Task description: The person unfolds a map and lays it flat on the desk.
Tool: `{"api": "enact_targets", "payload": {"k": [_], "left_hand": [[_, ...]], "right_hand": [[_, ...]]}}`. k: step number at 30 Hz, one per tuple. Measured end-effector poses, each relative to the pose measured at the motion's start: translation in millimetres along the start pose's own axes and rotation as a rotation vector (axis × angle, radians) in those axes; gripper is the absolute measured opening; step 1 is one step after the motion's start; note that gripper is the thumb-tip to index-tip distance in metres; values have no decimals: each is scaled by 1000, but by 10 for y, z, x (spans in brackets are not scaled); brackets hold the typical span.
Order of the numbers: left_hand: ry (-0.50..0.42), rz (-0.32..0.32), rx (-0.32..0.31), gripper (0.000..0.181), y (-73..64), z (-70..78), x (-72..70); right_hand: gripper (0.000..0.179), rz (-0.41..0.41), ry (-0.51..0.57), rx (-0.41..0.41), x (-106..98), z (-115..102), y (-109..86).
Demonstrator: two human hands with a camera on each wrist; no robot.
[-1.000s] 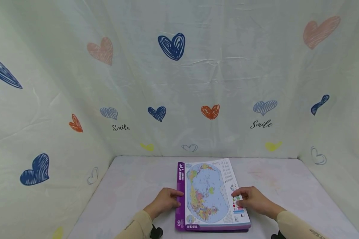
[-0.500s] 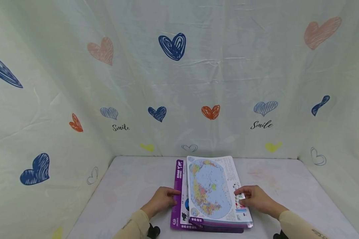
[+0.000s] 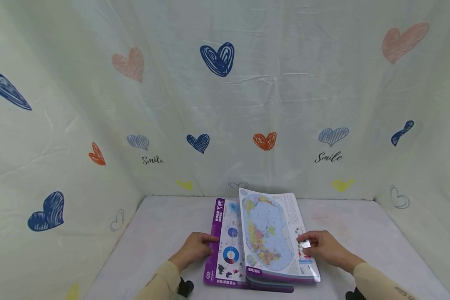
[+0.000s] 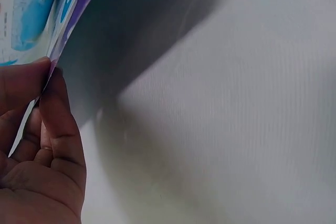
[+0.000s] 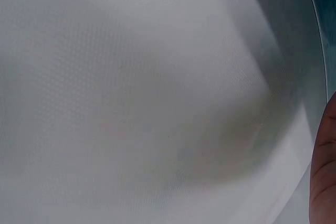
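A folded world map (image 3: 270,233) with purple borders lies at the front middle of the table, partly spread. Its upper leaf, printed with a blue oval map, is raised and tilted over the lower leaf, which bears round charts. My left hand (image 3: 193,250) pinches the purple left edge between thumb and fingers. The left wrist view shows this pinch closely, the left hand (image 4: 47,150) holding the thin edge off the table. My right hand (image 3: 324,248) pinches the upper leaf's right edge. Only a sliver of the right hand (image 5: 323,171) shows in the right wrist view.
The white table (image 3: 165,225) extends to both sides of the map. Behind it hangs a pale curtain (image 3: 225,104) printed with hearts and the word "Smile", which also encloses the left and right sides.
The map's two leaves have drawn apart sideways, uncovering the round charts on the lower one. My left hand has moved left with its edge; my right hand has moved slightly right, the upper leaf rising.
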State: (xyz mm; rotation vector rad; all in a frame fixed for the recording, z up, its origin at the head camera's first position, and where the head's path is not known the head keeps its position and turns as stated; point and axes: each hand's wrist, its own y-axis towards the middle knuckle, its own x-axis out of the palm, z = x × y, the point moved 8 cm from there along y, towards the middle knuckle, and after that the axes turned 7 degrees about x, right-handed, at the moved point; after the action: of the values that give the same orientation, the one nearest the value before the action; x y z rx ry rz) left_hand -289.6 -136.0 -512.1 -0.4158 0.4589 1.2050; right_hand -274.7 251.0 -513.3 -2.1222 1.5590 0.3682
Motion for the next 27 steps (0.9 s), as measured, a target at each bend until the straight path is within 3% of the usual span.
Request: {"api": "enact_targets", "payload": {"k": [15, 27], "left_hand": [[40, 35, -48, 40, -116, -184, -302], [63, 75, -123, 40, -213, -370, -544]], "right_hand": [[33, 54, -25, 27, -160, 17, -69], [32, 88, -51, 53, -282, 33, -111]]}}
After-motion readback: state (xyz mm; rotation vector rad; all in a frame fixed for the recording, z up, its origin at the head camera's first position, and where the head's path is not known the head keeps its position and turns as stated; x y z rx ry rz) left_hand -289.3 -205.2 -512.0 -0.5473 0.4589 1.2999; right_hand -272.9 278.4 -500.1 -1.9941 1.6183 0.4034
